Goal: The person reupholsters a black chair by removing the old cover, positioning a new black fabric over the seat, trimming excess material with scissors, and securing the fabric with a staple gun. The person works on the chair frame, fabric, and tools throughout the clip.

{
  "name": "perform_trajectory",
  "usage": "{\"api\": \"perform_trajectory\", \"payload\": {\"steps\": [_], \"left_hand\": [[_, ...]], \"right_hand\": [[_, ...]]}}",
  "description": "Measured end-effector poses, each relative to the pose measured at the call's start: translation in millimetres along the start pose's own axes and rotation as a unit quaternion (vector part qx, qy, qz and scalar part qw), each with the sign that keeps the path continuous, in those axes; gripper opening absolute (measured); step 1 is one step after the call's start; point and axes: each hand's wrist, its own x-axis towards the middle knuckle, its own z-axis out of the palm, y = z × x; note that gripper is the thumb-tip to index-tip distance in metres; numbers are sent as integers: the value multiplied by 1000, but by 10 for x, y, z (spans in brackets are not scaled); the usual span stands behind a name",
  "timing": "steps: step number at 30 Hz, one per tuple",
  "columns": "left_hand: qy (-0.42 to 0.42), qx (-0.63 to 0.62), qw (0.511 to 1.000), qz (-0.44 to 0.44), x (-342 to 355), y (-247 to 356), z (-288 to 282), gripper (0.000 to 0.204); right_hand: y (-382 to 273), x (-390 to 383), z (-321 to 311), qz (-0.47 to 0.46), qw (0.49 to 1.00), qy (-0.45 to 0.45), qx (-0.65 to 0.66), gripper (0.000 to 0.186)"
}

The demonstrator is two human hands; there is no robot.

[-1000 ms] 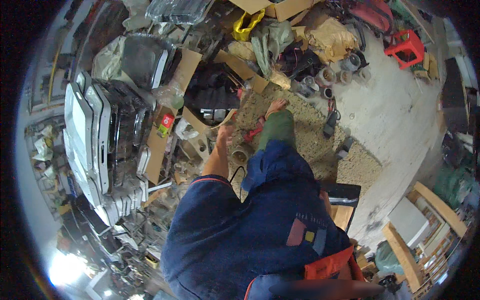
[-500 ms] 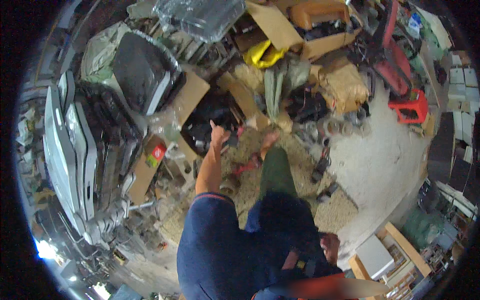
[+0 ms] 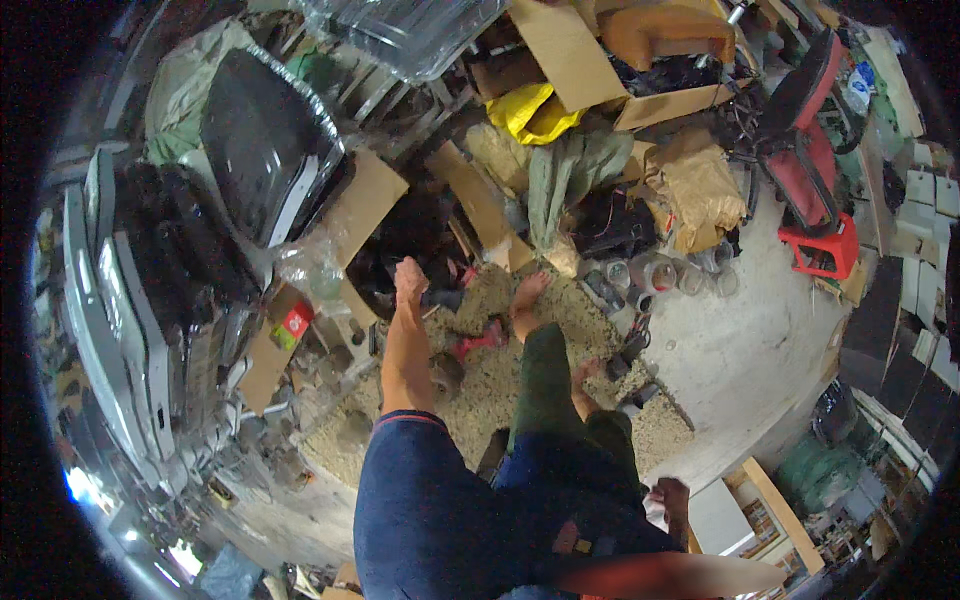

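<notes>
My left hand [image 3: 410, 280] reaches forward over an open cardboard box [image 3: 375, 180] with dark, jumbled contents, its fingers curled; what they hold, if anything, is hidden. At the lower right, beside my shorts, my right hand [image 3: 668, 495] is raised with fingers bent; I cannot make out anything inside it. My bare feet [image 3: 530, 290] rest on a speckled tan mat [image 3: 655, 430]. A red power tool [image 3: 480, 338] lies on this mat below my left hand, to its right.
Stacked grey and black panels [image 3: 150, 320] crowd the left. Ahead are cartons, a yellow bag [image 3: 530, 110], brown paper [image 3: 695, 185] and several cylinders [image 3: 660, 275]. A red stool [image 3: 820, 245] and red-black seat [image 3: 805, 175] stand right, wooden frames [image 3: 780, 510] lower right.
The view has swung, shifting the clutter. My left hand has moved over the box; its index finger, extended half a second ago, is now curled. My right hand shows more at lower right.
</notes>
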Motion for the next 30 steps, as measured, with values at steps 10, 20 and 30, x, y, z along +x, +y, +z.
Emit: {"api": "perform_trajectory", "payload": {"steps": [10, 20, 30], "left_hand": [[98, -156, 983, -4, -2599, 115, -1805, 33], [-204, -583, 588, 522, -4382, 1973, -2796, 44], [156, -677, 694, 187, -3391, 1480, -2858, 29]], "right_hand": [[-2286, -224, 1395, -276, 927, -215, -136, 44], [-3555, -1110, 2725, -637, 674, -217, -305, 72], [-3831, -1688, 1246, -451, 828, -314, 112, 57]]}}
